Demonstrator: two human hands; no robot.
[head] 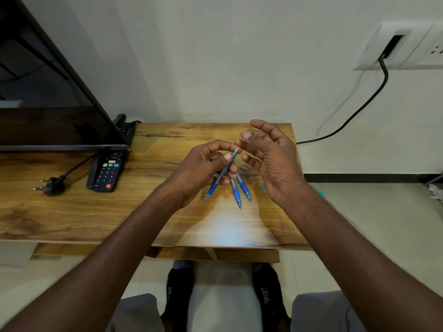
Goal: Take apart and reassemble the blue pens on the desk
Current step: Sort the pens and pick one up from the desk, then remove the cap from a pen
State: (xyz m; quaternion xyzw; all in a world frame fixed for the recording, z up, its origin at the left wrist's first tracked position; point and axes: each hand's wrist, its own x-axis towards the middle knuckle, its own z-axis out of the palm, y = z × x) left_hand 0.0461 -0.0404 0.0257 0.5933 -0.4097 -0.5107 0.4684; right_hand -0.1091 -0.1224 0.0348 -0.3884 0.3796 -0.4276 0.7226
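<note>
My left hand (203, 167) grips a blue pen (219, 177) by its barrel, tip pointing down toward me and its white upper end raised. My right hand (268, 159) hovers just right of that upper end with fingers spread and curled, holding nothing I can see. Two more blue pens (236, 194) (244, 188) lie side by side on the wooden desk (119, 212) under my hands, tips toward me. A small dark pen piece (244, 168) rests on the desk between my hands. A bluish-green bit (261, 187) shows beside my right wrist.
A television (52, 97) stands at the back left of the desk. In front of it lie a black remote control (107, 172) and a loose black plug (51, 185). A wall socket (395, 46) with a black cable is at the upper right. The desk's right edge is near my right wrist.
</note>
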